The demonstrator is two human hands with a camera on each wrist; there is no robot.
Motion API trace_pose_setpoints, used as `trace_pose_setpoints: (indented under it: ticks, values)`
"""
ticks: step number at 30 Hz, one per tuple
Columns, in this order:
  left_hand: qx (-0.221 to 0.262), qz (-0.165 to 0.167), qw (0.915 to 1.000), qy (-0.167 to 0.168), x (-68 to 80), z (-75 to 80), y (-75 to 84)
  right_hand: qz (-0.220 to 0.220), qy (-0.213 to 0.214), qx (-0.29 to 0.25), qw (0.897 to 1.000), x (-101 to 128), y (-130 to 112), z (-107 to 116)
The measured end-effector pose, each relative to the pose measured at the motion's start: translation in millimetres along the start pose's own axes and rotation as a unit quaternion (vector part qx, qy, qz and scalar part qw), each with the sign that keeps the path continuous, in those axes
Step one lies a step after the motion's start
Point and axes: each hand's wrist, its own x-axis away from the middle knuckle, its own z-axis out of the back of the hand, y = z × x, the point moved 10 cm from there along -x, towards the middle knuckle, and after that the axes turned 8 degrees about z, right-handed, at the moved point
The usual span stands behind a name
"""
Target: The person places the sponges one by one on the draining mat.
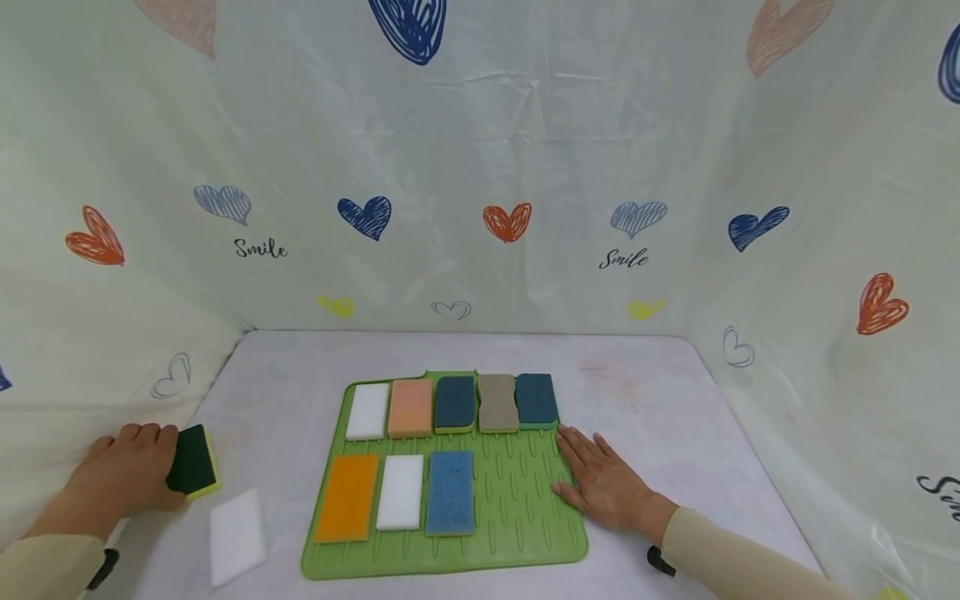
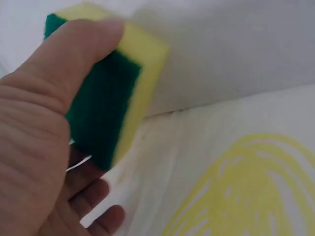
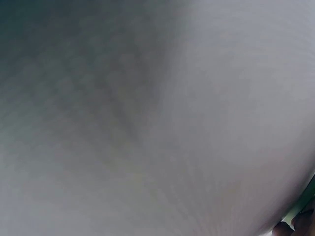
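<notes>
My left hand (image 1: 123, 477) grips a green-and-yellow scouring sponge (image 1: 193, 461) at the table's left side; in the left wrist view my thumb (image 2: 74, 59) lies across its green face (image 2: 101, 115). My right hand (image 1: 603, 483) rests flat, fingers straight, on the right edge of a green ribbed mat (image 1: 517, 492). On the mat lie several sponges: a back row of white (image 1: 368, 411), peach (image 1: 411, 407), dark blue (image 1: 454, 403), tan (image 1: 497, 402) and teal (image 1: 536, 399), and a front row of orange (image 1: 347, 497), white (image 1: 401, 492) and light blue (image 1: 451, 492).
A loose white sponge (image 1: 236, 535) lies on the table (image 1: 660, 400) left of the mat. A heart-printed cloth (image 1: 480, 167) walls the table at the back and both sides. The right wrist view is a grey blur.
</notes>
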Motion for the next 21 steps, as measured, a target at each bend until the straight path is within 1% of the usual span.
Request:
trace_pose_setpoints:
  ticks: [2, 4, 9, 11, 13, 16, 17, 18, 19, 21]
  values:
    - [0.011, -0.009, 0.9992, 0.039, -1.2, 8.9, 4.9, -0.001, -0.002, 0.001, 1.0, 0, 1, -2]
    - [0.016, -0.02, 0.9974, 0.068, -2.4, 15.2, 9.5, -0.002, -0.003, 0.005, 1.0, 0, 2, -3]
    - [0.018, -0.03, 0.9935, 0.108, -4.5, 23.5, 18.7, 0.001, 0.0, 0.01, 1.0, -1, 1, -4]
    - [0.023, -0.039, 0.9892, 0.139, -5.2, 29.1, 23.5, 0.002, 0.002, 0.006, 1.0, 0, 1, -4]
    - [0.027, -0.051, 0.9807, 0.187, -4.5, 38.5, 29.1, 0.002, 0.002, 0.003, 1.0, 0, 1, -3]
    - [0.035, -0.071, 0.9614, 0.263, -1.3, 54.5, 38.7, 0.001, 0.001, 0.003, 1.0, 0, 1, -2]
    - [0.035, -0.075, 0.956, 0.281, -0.8, 59.3, 42.2, 0.001, 0.0, 0.003, 1.0, 0, 1, -2]
    - [0.037, -0.077, 0.9519, 0.294, -0.5, 64.0, 45.5, 0.002, -0.001, 0.003, 1.0, 0, 1, -2]
    - [0.036, -0.077, 0.95, 0.3, -1.1, 68.0, 49.7, 0.001, -0.002, 0.003, 1.0, 0, 1, -2]
    - [0.04, -0.077, 0.949, 0.303, -2.9, 75.0, 58.6, 0.002, -0.004, 0.002, 1.0, 0, 0, -2]
